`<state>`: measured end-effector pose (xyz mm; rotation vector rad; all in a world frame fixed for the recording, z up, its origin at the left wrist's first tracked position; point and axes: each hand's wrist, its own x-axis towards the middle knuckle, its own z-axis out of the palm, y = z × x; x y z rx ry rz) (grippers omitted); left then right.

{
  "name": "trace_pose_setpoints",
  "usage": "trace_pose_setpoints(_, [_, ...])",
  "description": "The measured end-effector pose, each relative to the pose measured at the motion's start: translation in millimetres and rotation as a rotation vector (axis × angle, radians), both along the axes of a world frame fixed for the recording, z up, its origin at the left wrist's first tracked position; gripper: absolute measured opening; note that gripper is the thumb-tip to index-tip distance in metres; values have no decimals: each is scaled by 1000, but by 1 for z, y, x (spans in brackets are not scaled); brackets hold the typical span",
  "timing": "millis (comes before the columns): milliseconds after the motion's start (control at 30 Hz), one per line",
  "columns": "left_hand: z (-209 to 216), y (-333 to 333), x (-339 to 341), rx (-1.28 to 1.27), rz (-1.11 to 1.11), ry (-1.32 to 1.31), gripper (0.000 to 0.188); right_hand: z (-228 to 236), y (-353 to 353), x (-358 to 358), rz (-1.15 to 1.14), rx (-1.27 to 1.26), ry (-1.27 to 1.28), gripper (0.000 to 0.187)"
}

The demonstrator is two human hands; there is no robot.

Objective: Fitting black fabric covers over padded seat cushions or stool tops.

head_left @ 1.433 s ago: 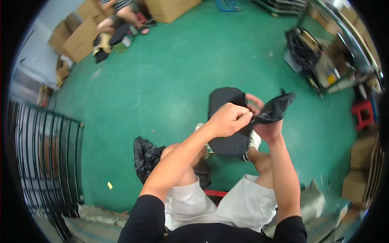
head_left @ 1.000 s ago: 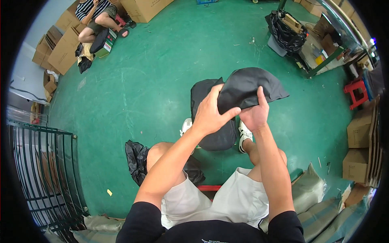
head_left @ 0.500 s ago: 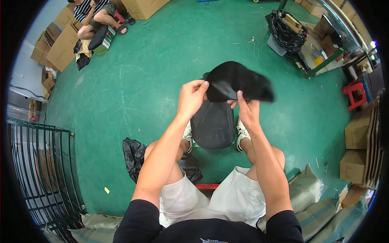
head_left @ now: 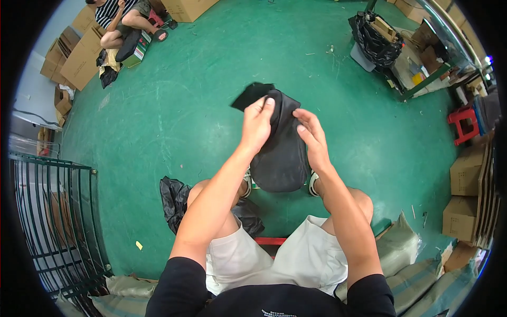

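In front of me I hold up a thin, limp black sheet [head_left: 282, 110], possibly fabric or leather; its exact kind does not show. My left hand [head_left: 257, 122] pinches it between thumb and fingers, and a dark flap spreads out beyond that hand to the left. My right hand [head_left: 315, 141] is at the sheet's right edge, thumb and fingers apart; whether its fingertips touch the edge I cannot tell. Below the sheet, between my shoes, sits a dark rounded pad [head_left: 280, 171], its far end hidden by the sheet.
Crumpled black plastic [head_left: 174, 203] lies by my left leg. A green metal rack [head_left: 55, 222] stands at left, cartons [head_left: 459, 216] and a red stool [head_left: 465, 124] at right. A black-bagged bin [head_left: 375, 42] is far right. Another person [head_left: 124, 26] sits far left.
The black sheet has swung from the right to hang over the pad, with a flap now at left. My right hand has loosened its grip and its fingers have spread.
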<state>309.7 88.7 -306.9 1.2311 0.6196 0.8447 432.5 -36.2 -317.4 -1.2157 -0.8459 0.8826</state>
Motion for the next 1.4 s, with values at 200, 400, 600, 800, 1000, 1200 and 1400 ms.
trace_pose_setpoints(200, [14, -24, 4, 138, -217, 60, 36, -4, 5, -8, -250, -235, 46, 57])
trace_pose_setpoints(400, [16, -2, -9, -92, 204, -45, 32, 0, -1, 14, -312, -255, 432, 29])
trace_pose_setpoints(600, [6, 11, -17, -100, 321, 17, 32, -12, 0, 13, -175, -438, 151, 28])
trace_pose_setpoints(800, [26, -25, -4, 1010, 214, 432, 34, 11, 0, 8, -51, 19, 270, 43])
trace_pose_setpoints(1000, [35, -62, 1, 923, -400, 512, 38, 17, 2, 12, -398, -275, 635, 25])
trace_pose_setpoints(1200, [9, -54, 10, -89, 170, 10, 18, -10, -3, 57, -206, -80, 724, 22])
trace_pose_setpoints(1400, [-70, -69, 9, -873, -229, 400, 48, 33, -19, 42, 3, 26, 811, 32])
